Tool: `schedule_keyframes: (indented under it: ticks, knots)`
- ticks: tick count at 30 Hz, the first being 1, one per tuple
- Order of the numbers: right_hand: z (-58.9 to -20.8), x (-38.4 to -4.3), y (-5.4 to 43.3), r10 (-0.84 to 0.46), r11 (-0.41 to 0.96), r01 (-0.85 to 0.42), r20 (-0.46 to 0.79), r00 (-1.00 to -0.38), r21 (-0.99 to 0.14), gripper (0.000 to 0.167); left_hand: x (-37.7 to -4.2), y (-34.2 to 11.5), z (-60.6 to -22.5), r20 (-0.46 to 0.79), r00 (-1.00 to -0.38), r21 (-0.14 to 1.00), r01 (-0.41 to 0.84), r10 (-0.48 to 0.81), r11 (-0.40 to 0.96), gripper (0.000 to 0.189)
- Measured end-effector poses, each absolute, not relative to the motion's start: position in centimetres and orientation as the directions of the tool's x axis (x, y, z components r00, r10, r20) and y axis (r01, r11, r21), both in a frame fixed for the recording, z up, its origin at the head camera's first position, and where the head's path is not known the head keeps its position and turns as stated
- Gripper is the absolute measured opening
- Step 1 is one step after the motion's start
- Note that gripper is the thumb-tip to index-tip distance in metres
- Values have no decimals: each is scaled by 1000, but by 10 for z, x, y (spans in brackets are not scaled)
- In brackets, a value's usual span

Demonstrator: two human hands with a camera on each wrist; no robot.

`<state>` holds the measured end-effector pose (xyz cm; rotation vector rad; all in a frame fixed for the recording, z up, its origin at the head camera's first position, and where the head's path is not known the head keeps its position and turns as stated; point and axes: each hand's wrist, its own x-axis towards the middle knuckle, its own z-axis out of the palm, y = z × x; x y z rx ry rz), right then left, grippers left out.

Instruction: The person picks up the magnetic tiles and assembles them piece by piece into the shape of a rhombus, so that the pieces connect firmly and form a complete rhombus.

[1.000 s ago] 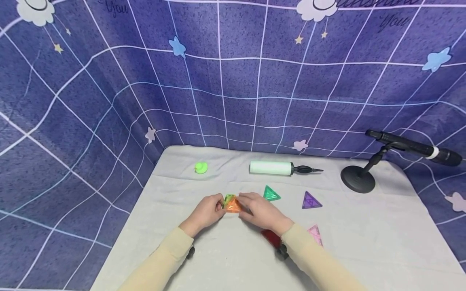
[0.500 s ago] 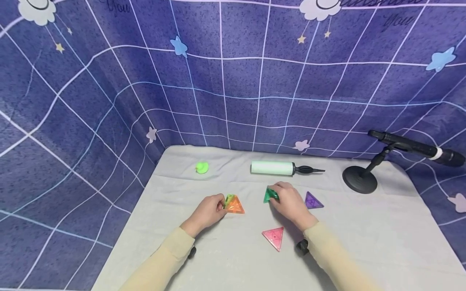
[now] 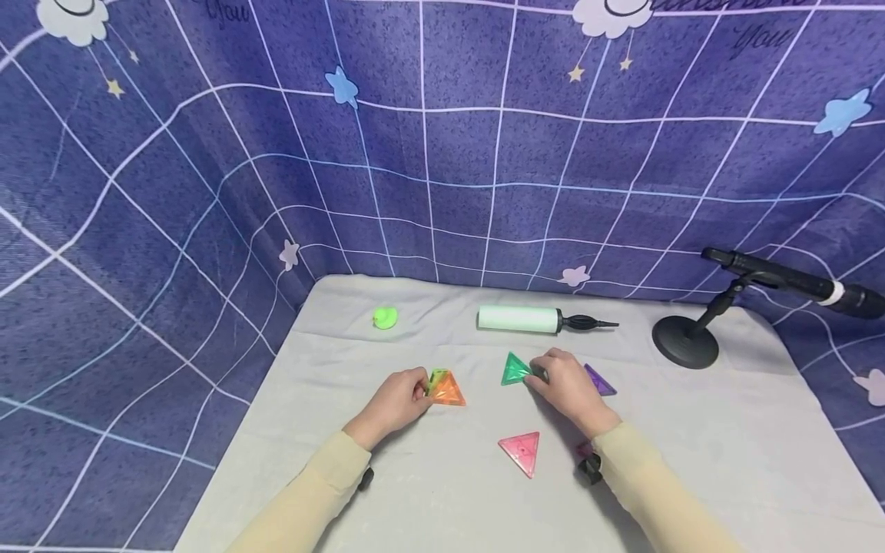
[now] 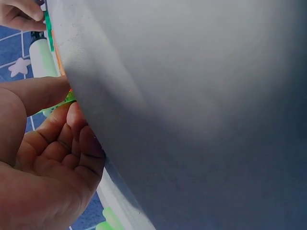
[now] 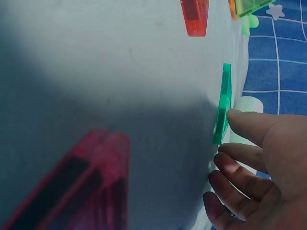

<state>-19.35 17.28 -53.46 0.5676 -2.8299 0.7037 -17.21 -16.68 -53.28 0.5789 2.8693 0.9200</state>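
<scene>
My left hand [image 3: 394, 398] pinches a yellow-green translucent magnetic tile [image 3: 436, 377] between thumb and forefinger. An orange triangular magnetic tile [image 3: 449, 390] leans against it, forming a small slanted shape. In the left wrist view, the thumb and curled fingers hide most of the yellow-green tile [image 4: 70, 97]. My right hand [image 3: 563, 384] has its thumb and forefinger at the right corner of a green triangular magnetic tile [image 3: 515, 370], pinching it. The right wrist view shows the thumb against the green tile [image 5: 224, 108], with the other fingers bent below.
A red-pink triangular tile [image 3: 522, 452] lies nearer me. Another pink tile [image 5: 81, 187] sits under my right wrist, and a purple tile [image 3: 600, 380] is partly behind the right hand. Farther back are a green duck [image 3: 385, 318], a hand pump [image 3: 520, 319] and a microphone stand [image 3: 686, 342].
My right hand left the orange tile, moved right onto the green tile, then shifted to its right corner. The left hand keeps its hold on the yellow-green tile.
</scene>
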Motion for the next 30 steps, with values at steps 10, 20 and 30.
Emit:
schedule_keyframes:
  ticks: [10,20,30]
  knots:
    - [-533,-197,168,-303,827,-357,191,-934,-434,22,-174,-166,-534,38,-928,569,325,371,755,25]
    - [-532,-196,165,-276,830,-321,165,-947,-457,26,-174,-166,-534,26,-928,558,321,371,765,24]
    - [-533,-194,165,-254,811,-303,164,-953,-501,29,-174,-166,-532,29,-923,564,332,383,756,24]
